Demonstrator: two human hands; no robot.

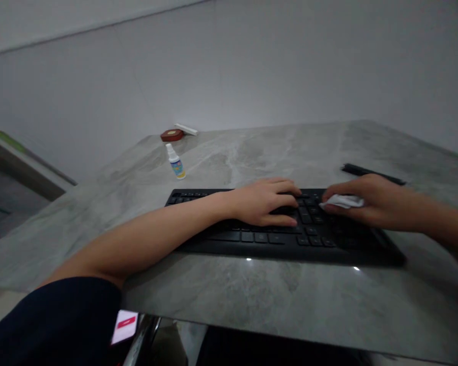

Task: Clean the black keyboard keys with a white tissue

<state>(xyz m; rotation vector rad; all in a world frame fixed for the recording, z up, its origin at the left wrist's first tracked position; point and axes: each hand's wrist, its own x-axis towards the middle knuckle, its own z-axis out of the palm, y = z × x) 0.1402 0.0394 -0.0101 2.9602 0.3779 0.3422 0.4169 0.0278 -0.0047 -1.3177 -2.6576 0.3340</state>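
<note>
A black keyboard point(269, 248) lies across the grey marbled table. My left hand point(265, 202) rests on its middle keys, palm down, fingers stretched out and apart. Over the number pad side, my right hand point(366, 201) pinches a crumpled white tissue point(343, 202) between thumb and fingers. The tissue is at or just above the keys; I cannot tell if it touches them. My left forearm covers part of the keyboard's left half. Left of and behind the keyboard, a small white spray bottle point(176, 162) with a blue and yellow label stands upright.
A dark slim bar-shaped object point(372, 173) lies behind my right hand on the table point(232, 290). At the back left are a red-brown case point(171, 135) and a white flat piece point(186, 129). A lit phone screen point(125, 325) shows below the front edge. A wall stands behind.
</note>
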